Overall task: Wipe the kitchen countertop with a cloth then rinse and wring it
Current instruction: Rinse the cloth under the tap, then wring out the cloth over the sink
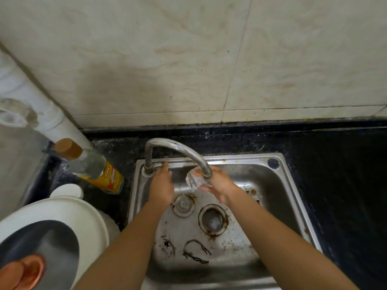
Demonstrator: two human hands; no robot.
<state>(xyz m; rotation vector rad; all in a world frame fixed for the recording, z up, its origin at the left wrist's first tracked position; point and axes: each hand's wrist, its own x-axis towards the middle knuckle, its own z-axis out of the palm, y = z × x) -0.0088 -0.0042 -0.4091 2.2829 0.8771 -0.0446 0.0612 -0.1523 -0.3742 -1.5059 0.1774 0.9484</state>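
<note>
Now right hand (219,183) grips cloth (195,181) under faucet (178,148)

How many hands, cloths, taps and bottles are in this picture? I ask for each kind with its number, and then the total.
Hands: 2, the left hand and the right hand
Cloth: 1
Tap: 1
Bottle: 1
Total: 5
</note>
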